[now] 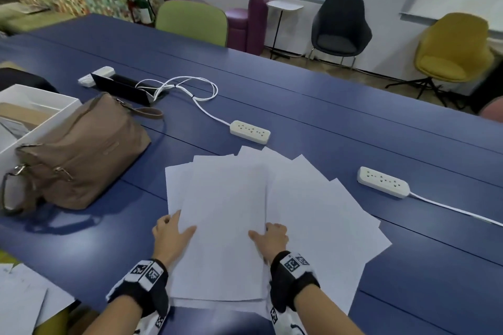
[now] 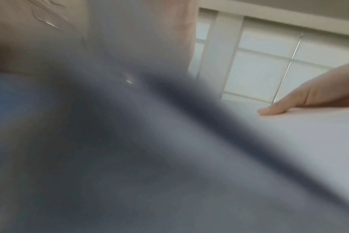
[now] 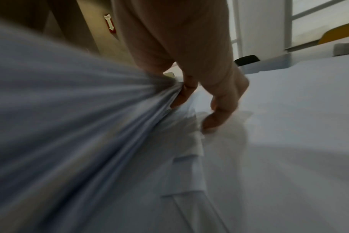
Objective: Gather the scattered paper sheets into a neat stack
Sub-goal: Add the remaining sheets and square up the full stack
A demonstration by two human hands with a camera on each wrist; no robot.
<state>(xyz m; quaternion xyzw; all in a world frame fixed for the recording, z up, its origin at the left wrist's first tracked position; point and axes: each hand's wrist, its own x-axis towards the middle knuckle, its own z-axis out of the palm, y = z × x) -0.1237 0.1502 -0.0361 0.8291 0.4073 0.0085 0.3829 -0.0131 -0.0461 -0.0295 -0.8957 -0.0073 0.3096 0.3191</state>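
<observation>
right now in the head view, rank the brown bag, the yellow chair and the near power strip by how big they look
1. brown bag, largest
2. yellow chair, though it stands farther off, so its true size is unsure
3. near power strip, smallest

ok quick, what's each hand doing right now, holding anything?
Left hand: open, fingers resting on the left edge of the paper sheets.
Right hand: fingers curled, gripping a bunch of the sheets.

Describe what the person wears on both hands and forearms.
Both forearms are bare, with no sleeves. Each wrist carries a black strap holding a white block printed with black square fiducial markers: one on the left wrist band, one on the right wrist band. The left hand and right hand wear no gloves; no rings show.
</observation>
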